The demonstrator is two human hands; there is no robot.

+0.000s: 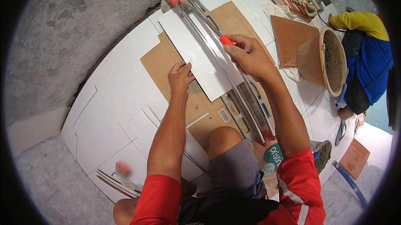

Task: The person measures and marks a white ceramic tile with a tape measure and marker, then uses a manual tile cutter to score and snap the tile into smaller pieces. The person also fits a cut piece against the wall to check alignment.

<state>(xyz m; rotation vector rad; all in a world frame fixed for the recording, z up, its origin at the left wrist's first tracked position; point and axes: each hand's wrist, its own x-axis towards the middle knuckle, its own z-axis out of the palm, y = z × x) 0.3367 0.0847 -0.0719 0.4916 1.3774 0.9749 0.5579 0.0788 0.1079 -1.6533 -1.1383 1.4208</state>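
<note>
A manual tile cutter (249, 116) with twin metal rails and red end blocks lies slantwise in front of me. Its red handle (226, 40) is gripped by my right hand (247, 55), the fingers closed around it above the rails. A glossy white tile (198, 55) rests on the cutter's bed, passing under the rails. My left hand (180, 77) holds the tile's left edge, thumb on top, some fingers hidden beneath. Flattened brown cardboard (161, 62) lies under the cutter and tile.
White floor tiles (112, 74) and thin cut strips (115, 183) spread to the left, beside a grey wall. At right stand a mortar bucket (311, 60), brown tiles (286, 37) and shoes (292, 1). A co-worker (369, 57) crouches behind the bucket; a blue bar (350, 183) lies lower right.
</note>
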